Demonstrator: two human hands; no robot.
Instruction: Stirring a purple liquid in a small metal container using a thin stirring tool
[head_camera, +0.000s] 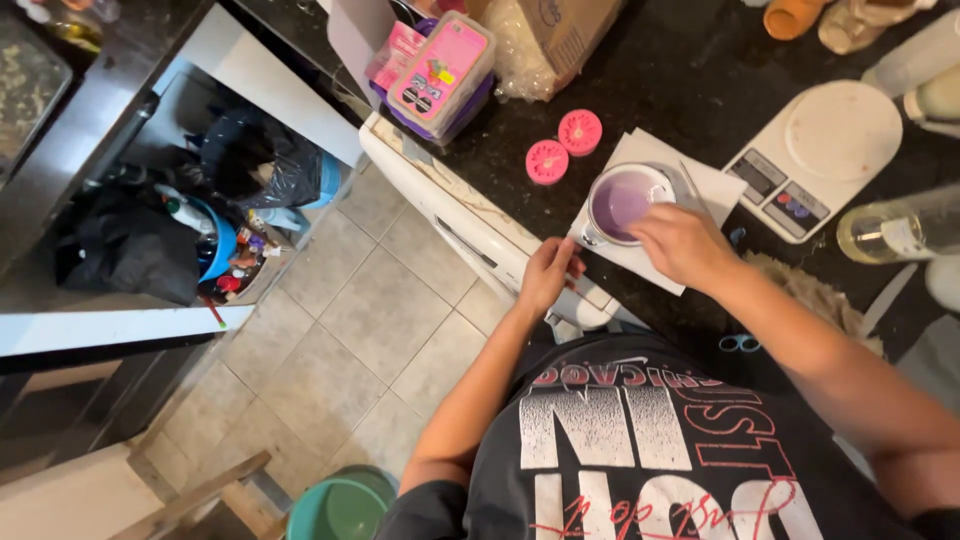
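Our left hand grips the counter's front edge, fingers curled over it, just below the white paper sheet. Up beyond its knuckles sit two pink round moulds. Our right hand rests closed on the near rim of the metal cup of lilac liquid; farther right lies a white kitchen scale.

Beige tiled floor, dark countertop

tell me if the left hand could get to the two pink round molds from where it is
Probably yes. The left hand rests at the counter edge, and the two pink round molds lie further in on bare dark counter. Only the white paper's corner sits nearby, to the side, not across the path.
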